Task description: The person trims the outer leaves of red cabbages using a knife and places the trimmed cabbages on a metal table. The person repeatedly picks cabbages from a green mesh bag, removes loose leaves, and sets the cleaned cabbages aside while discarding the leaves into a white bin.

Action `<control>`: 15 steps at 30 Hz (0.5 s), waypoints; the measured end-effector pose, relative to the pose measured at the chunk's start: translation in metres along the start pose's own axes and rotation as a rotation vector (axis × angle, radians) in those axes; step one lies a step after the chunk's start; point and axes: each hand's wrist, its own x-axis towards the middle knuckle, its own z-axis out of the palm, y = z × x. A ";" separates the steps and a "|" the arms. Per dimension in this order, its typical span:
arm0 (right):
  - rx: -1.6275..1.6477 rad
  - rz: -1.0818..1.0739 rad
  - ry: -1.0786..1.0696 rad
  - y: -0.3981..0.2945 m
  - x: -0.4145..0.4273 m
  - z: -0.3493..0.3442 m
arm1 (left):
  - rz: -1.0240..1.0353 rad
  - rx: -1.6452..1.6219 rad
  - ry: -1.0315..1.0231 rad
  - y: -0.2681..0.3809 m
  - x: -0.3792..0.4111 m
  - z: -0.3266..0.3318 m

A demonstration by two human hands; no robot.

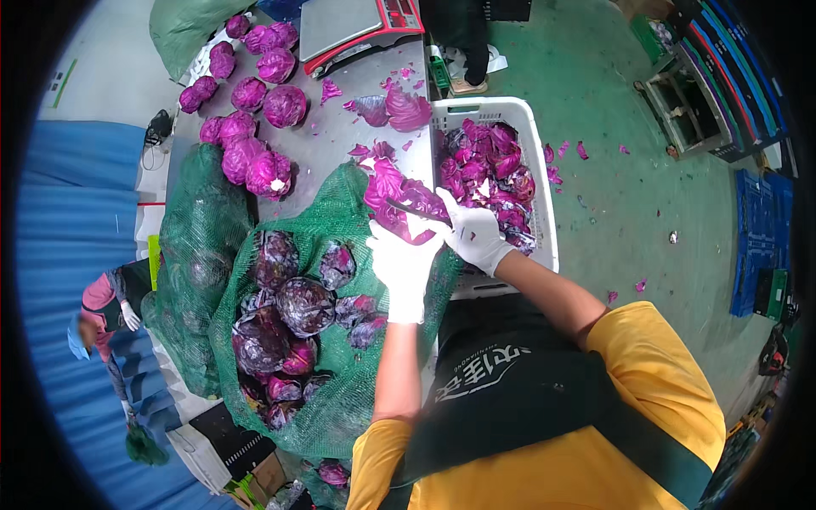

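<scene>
My left hand, in a white glove, holds a red cabbage from below at the table's edge. In my gloved right hand is a knife whose dark blade lies across that cabbage. Loose outer leaves spread from its far side. An opened green mesh sack of unpeeled red cabbages lies left of my left hand. Beyond my right hand, a white plastic crate holds a heap of torn cabbage leaves.
Peeled red cabbages sit at the table's far left, near a red-framed weighing scale. A second filled mesh sack lies leftmost. Another person is at left; someone's leg shows beyond the crate. Leaf scraps litter the green floor.
</scene>
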 end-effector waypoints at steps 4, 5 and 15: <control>-0.047 0.009 0.100 0.013 0.009 0.008 | 0.010 0.049 0.008 0.004 0.001 0.002; -0.045 0.041 0.074 0.017 0.009 0.011 | 0.010 0.040 -0.011 0.004 0.002 0.002; 0.133 0.459 0.006 0.076 0.035 0.035 | 0.184 -0.440 -0.092 -0.038 0.007 -0.014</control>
